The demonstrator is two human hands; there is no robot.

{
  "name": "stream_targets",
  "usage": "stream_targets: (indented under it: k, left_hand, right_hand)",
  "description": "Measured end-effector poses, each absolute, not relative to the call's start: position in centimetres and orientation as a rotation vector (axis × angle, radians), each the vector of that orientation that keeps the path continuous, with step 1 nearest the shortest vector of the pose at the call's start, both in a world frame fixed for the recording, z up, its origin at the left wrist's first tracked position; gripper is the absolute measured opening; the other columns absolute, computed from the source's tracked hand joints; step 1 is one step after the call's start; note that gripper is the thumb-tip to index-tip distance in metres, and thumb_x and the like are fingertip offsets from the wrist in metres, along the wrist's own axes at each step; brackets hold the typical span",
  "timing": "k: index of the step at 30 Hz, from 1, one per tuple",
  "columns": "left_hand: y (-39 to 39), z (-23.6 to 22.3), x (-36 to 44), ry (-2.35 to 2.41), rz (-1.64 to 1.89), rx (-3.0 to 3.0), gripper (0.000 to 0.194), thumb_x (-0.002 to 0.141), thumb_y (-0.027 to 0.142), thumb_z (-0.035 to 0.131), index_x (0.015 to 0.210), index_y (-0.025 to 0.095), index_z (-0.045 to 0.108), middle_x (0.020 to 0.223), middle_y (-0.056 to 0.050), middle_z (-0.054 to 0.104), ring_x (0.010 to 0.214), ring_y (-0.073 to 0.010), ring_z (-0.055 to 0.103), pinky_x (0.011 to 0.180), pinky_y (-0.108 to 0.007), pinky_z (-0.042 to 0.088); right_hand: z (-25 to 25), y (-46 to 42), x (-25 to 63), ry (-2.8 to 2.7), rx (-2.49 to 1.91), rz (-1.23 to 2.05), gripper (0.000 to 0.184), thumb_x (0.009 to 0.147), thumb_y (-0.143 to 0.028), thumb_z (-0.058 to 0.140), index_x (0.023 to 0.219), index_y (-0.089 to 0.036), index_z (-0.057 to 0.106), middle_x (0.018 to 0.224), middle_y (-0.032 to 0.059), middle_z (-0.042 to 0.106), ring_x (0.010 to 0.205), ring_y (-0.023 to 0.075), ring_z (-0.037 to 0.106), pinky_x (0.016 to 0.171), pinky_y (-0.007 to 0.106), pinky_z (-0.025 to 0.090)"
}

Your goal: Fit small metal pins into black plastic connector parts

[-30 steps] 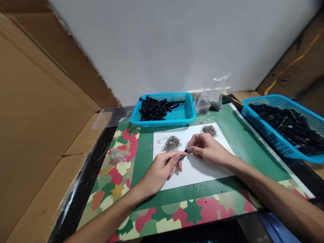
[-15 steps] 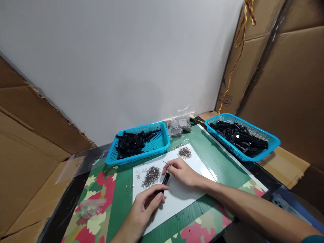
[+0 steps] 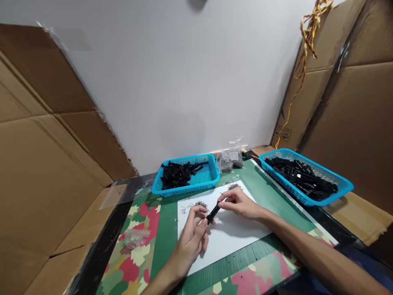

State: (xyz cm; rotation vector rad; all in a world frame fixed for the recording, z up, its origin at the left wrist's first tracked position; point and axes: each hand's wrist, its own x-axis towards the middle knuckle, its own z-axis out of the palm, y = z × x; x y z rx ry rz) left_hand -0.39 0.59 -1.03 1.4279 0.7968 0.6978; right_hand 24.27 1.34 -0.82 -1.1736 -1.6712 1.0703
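My left hand is closed around the lower end of a narrow black plastic part, which it holds tilted above a white sheet. At the part's upper end, the fingertips of my right hand are pinched together. A thin metal rod sticks out from between them. Behind my left fingers lies a pile of small metal pieces, partly hidden. A second pile of small metal pieces shows just beyond my right hand.
A blue basket of black parts stands behind the sheet, and another blue basket of black parts is at right. Clear bags of metal pieces lean by the wall. A small plastic bag lies left. Cardboard walls flank the table.
The black part has been raised and tilted, and its upper end now meets my right fingertips. Both hands have come closer together. The view has shifted, moving the scene rightward.
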Motion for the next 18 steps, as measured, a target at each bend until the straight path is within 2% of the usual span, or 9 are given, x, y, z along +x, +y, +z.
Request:
stream_targets:
  k: [3,6,8,10,13,15,18]
  left_hand:
    - [0.0,-0.7,-0.3,0.812,0.722,1.464,0.052,0.105,0.066,0.052,0.140,0.031,0.036,0.120,-0.004,0.060,0.045,-0.0021,0.048,0.039,-0.017,0.028]
    - [-0.3,-0.5,-0.7,0.804,0.667,1.545,0.048,0.109,0.063,0.045,0.142,0.029,0.041,0.114,-0.002,0.062,0.048,-0.0034,0.045,0.050,-0.022,0.039]
    - [-0.4,-0.4,-0.9,0.802,0.608,1.623,0.043,0.111,0.059,0.042,0.133,0.025,0.053,0.108,-0.002,0.065,0.050,-0.0056,0.045,0.061,-0.026,0.044]
    - [-0.4,-0.4,-0.9,0.823,0.555,1.740,0.040,0.111,0.054,0.043,0.116,0.020,0.064,0.098,-0.003,0.068,0.059,-0.0110,0.053,0.068,-0.028,0.045]
    - [-0.6,-0.3,-0.7,0.881,0.460,1.934,0.033,0.109,0.041,0.048,0.100,0.020,0.072,0.083,-0.003,0.073,0.076,-0.0197,0.065,0.070,-0.029,0.042]
    - [-0.9,-0.2,-0.4,0.887,0.389,2.040,0.027,0.106,0.034,0.052,0.099,0.022,0.075,0.082,-0.001,0.076,0.075,-0.0197,0.066,0.070,-0.029,0.039]
    - [-1.3,-0.1,-0.2,0.838,0.372,2.162,0.025,0.102,0.026,0.054,0.096,0.024,0.078,0.088,-0.001,0.080,0.077,-0.0200,0.068,0.071,-0.030,0.038]
  right_hand:
    - [0.7,1.0,26.5,-1.606,-1.340,0.830,0.061,0.087,-0.074,0.068,0.090,-0.014,0.079,0.059,-0.0030,0.049,0.053,0.0124,0.039,0.051,0.026,0.029]
    - [2.6,0.0,30.8,-1.421,-1.551,0.424,0.061,0.090,-0.073,0.063,0.095,-0.014,0.079,0.062,-0.0009,0.051,0.058,0.0150,0.040,0.055,0.028,0.029]
    - [3.7,-1.1,34.3,-1.279,-1.687,0.160,0.060,0.088,-0.072,0.063,0.093,-0.014,0.078,0.061,0.0009,0.051,0.059,0.0177,0.042,0.057,0.030,0.029]
    - [4.6,-2.3,37.6,-1.182,-1.810,-0.012,0.059,0.084,-0.073,0.063,0.085,-0.015,0.077,0.060,0.0052,0.055,0.059,0.0214,0.047,0.057,0.034,0.031]
    - [5.5,-3.9,41.7,-1.056,-1.998,-0.138,0.057,0.081,-0.074,0.062,0.074,-0.019,0.075,0.058,0.0124,0.059,0.056,0.0301,0.055,0.056,0.040,0.033]
    - [6.0,-4.5,43.4,-1.060,-2.104,-0.121,0.047,0.078,-0.068,0.068,0.066,-0.023,0.073,0.058,0.0160,0.062,0.057,0.0354,0.059,0.057,0.044,0.036]
    - [6.8,-4.6,44.5,-1.106,-2.213,-0.067,0.037,0.072,-0.061,0.077,0.057,-0.028,0.069,0.054,0.0137,0.059,0.053,0.0346,0.057,0.058,0.047,0.036]
